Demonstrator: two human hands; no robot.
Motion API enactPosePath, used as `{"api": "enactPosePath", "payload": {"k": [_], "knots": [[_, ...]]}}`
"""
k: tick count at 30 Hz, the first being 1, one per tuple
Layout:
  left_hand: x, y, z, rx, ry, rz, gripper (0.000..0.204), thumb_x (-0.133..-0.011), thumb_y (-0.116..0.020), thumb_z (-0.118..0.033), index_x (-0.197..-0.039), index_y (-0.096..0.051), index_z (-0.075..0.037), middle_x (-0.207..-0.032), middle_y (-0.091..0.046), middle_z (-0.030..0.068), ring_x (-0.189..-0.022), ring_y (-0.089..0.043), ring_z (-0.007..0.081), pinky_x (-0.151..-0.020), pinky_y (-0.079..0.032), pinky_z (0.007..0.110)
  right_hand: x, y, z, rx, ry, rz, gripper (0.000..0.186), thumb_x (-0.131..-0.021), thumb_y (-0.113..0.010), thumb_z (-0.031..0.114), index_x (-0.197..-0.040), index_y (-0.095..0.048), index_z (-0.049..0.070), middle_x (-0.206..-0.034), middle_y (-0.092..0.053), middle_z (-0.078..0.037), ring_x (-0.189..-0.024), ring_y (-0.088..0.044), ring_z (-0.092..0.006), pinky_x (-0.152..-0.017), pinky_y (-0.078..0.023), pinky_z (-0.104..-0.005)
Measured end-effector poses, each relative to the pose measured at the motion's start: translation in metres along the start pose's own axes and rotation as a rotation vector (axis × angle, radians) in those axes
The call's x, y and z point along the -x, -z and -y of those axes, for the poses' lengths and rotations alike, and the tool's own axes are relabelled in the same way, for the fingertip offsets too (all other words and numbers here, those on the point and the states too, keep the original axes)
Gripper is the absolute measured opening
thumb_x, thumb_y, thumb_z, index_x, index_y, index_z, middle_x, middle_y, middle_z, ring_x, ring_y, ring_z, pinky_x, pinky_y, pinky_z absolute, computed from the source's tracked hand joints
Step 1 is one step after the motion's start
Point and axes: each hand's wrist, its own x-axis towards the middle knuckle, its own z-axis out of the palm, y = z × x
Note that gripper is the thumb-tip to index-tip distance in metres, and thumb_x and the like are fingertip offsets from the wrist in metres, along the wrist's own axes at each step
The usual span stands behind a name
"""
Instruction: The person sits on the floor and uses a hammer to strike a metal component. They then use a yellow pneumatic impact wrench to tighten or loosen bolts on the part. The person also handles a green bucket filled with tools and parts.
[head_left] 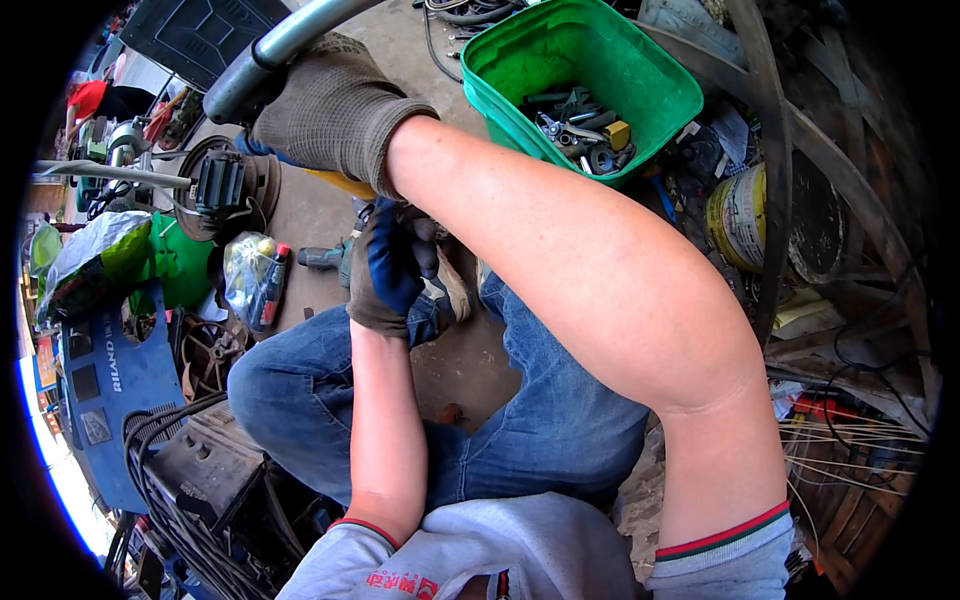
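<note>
"Where's the smooth metal tube (pixel 292 38)?"
"Upper left, beside the knit-gloved right hand (pixel 325 108); can't tell its opening or grip."
"Left hand (pixel 386 265)?"
"Curled, hold unclear."
"Green plastic bucket (pixel 645 72)?"
"Metal tools (pixel 578 132) inside."

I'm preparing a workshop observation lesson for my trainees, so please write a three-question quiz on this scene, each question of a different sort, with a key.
1. Multiple choice: what colour is the open bin with metal pieces inside it?
A) red
B) green
C) white

2. True or false: the left hand and the right hand are both gloved.

3. Short answer: which hand is nearer the grey metal tube at the top of the view?

Key: 1. B; 2. True; 3. The right hand.
</note>
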Motion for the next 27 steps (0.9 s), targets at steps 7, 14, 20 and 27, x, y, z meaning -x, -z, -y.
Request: {"api": "enactPosePath", "payload": {"k": [7, 14, 20, 27], "knots": [[0.004, 0.003, -0.008, -0.358, -0.131, 0.054, 0.029, -0.099, -0.043, -0.007, -0.121, -0.060, 0.000, -0.084, -0.069, 0.0074, -0.058, -0.060, 0.0125, -0.050, -0.044, 0.025, -0.001, 0.000, 0.001, -0.020, -0.017, 0.032, 0.032, -0.077, -0.071, 0.027, -0.102, -0.075, 0.008, -0.093, -0.074, -0.018, -0.089, -0.072, -0.0288, -0.086, -0.056, -0.0393], [0.006, -0.001, -0.010, -0.208, 0.009, -0.010, 0.027, -0.103, -0.042, -0.015, -0.117, -0.059, 0.000, -0.082, -0.067, 0.0083, -0.057, -0.058, 0.0136, -0.050, -0.044, 0.026, -0.001, -0.002, -0.002, -0.038, 0.029, 0.001, 0.028, -0.075, -0.068, 0.025, -0.098, -0.076, 0.010, -0.094, -0.074, -0.019, -0.089, -0.072, -0.0306, -0.086, -0.056, -0.0401], [0.005, -0.008, -0.011, -0.295, -0.117, -0.023, 0.027, -0.104, -0.041, -0.018, -0.110, -0.061, -0.001, -0.079, -0.065, 0.0080, -0.056, -0.057, 0.0144, -0.047, -0.041, 0.026, -0.002, -0.006, -0.001, -0.048, 0.014, 0.014, 0.030, -0.075, -0.068, 0.026, -0.098, -0.076, 0.008, -0.093, -0.073, -0.019, -0.090, -0.072, -0.0308, -0.087, -0.056, -0.0399], [0.003, -0.026, -0.033, -0.432, 0.166, -0.410, 0.022, -0.096, -0.063, -0.020, -0.093, -0.065, 0.001, -0.066, -0.058, 0.0028, -0.049, -0.052, 0.0097, -0.041, -0.034, 0.025, -0.001, -0.006, -0.001, -0.048, -0.013, 0.019, 0.032, -0.076, -0.069, 0.023, -0.102, -0.074, 0.006, -0.097, -0.073, -0.020, -0.092, -0.071, -0.0299, -0.089, -0.055, -0.0387]]}}
